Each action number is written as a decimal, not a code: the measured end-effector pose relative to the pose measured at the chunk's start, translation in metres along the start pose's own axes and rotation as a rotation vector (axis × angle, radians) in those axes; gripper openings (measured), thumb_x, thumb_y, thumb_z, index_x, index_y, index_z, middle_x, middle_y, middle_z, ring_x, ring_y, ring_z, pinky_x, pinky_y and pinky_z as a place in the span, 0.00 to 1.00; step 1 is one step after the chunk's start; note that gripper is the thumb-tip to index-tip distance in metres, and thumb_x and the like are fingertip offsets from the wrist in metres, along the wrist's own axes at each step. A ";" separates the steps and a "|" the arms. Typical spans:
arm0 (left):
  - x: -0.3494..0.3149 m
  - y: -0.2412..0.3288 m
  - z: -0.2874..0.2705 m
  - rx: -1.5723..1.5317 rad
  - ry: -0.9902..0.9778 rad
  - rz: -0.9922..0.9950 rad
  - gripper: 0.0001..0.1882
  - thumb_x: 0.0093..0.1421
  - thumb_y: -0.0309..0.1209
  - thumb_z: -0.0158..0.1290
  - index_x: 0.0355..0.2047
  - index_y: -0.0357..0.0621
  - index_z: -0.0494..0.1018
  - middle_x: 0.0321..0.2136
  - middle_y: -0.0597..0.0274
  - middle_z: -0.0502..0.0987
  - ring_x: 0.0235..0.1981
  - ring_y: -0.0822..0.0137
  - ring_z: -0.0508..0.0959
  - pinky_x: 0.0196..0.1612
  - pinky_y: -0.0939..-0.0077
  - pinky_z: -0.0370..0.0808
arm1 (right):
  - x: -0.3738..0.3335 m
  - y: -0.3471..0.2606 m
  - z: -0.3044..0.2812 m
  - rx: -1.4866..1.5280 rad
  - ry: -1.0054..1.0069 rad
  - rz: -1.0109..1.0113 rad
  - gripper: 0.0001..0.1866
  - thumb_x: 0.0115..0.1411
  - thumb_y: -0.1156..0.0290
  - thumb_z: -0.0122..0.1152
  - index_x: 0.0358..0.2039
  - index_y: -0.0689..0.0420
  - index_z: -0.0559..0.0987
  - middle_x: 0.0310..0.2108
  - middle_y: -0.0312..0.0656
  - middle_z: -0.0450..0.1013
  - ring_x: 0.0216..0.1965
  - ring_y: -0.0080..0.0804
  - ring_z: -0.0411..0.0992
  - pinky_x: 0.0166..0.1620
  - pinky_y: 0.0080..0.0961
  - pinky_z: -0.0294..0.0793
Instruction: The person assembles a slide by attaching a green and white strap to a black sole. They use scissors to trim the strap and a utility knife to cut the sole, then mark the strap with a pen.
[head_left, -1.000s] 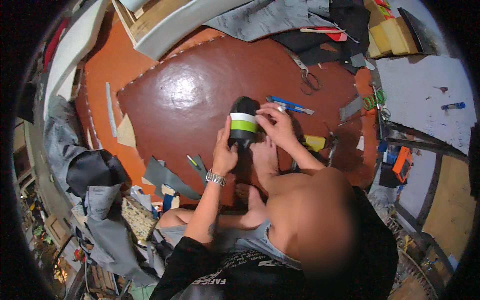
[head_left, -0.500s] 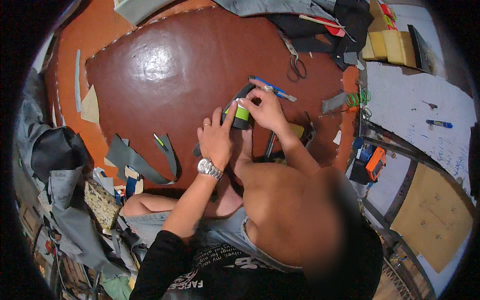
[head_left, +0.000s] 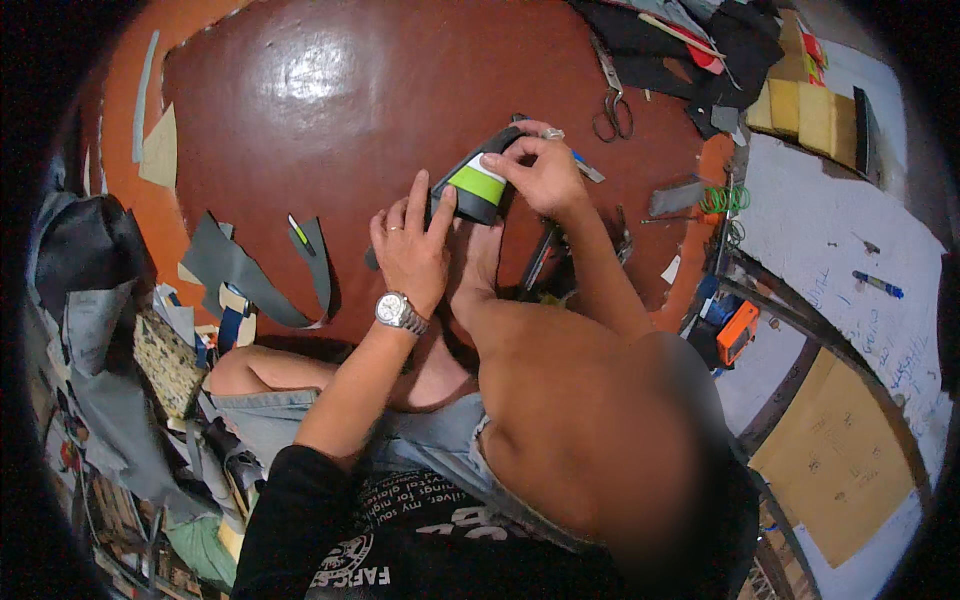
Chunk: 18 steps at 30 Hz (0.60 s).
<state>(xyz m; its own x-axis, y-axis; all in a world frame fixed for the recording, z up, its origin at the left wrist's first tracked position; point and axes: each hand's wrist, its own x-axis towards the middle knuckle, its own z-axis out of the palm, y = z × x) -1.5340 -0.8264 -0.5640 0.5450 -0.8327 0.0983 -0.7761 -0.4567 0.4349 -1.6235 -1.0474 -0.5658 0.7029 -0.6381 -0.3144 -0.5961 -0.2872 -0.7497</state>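
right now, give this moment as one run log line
left hand: at left edge of green-banded dark piece | right hand: gripping its far end | scissors: untouched on red-brown surface

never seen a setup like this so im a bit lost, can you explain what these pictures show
No machine here, just someone working bare-handed. Every picture comes from a wide fisheye camera worn on the head, looking down. The right hand grips a dark piece with white and green bands; the left hand touches its left side, but I cannot tell whether it grips. On the red-brown surface lie scissors and, to the left, a curved grey strip.
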 end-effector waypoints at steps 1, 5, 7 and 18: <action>-0.001 0.002 -0.002 0.040 -0.032 -0.049 0.29 0.59 0.28 0.58 0.62 0.64 0.75 0.65 0.56 0.71 0.53 0.53 0.76 0.56 0.45 0.68 | 0.001 0.002 -0.001 -0.019 -0.020 0.006 0.19 0.54 0.55 0.79 0.28 0.61 0.86 0.54 0.56 0.76 0.59 0.48 0.73 0.61 0.38 0.70; 0.003 0.001 -0.009 0.009 -0.078 -0.033 0.29 0.59 0.27 0.56 0.60 0.67 0.77 0.61 0.60 0.74 0.53 0.54 0.77 0.56 0.48 0.69 | -0.002 0.010 0.000 -0.050 0.024 -0.030 0.19 0.52 0.54 0.79 0.25 0.60 0.86 0.50 0.58 0.78 0.58 0.50 0.74 0.60 0.41 0.71; 0.016 -0.011 -0.010 -0.002 -0.081 0.033 0.30 0.58 0.27 0.57 0.61 0.69 0.76 0.59 0.62 0.75 0.54 0.54 0.76 0.55 0.48 0.69 | -0.002 0.012 0.004 -0.032 0.120 -0.077 0.19 0.51 0.54 0.79 0.23 0.59 0.86 0.48 0.58 0.79 0.56 0.51 0.75 0.58 0.42 0.72; 0.052 -0.080 -0.004 -0.047 -0.132 0.411 0.33 0.52 0.24 0.61 0.58 0.70 0.77 0.62 0.68 0.74 0.57 0.56 0.74 0.61 0.43 0.67 | -0.019 -0.029 0.016 -0.106 0.236 -0.265 0.18 0.52 0.67 0.78 0.43 0.58 0.84 0.42 0.48 0.83 0.43 0.43 0.80 0.49 0.36 0.77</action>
<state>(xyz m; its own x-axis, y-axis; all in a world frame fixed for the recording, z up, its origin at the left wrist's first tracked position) -1.4423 -0.8314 -0.5904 0.1463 -0.9767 0.1571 -0.9032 -0.0670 0.4240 -1.6138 -1.0155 -0.5472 0.7370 -0.6750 0.0346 -0.4512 -0.5294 -0.7185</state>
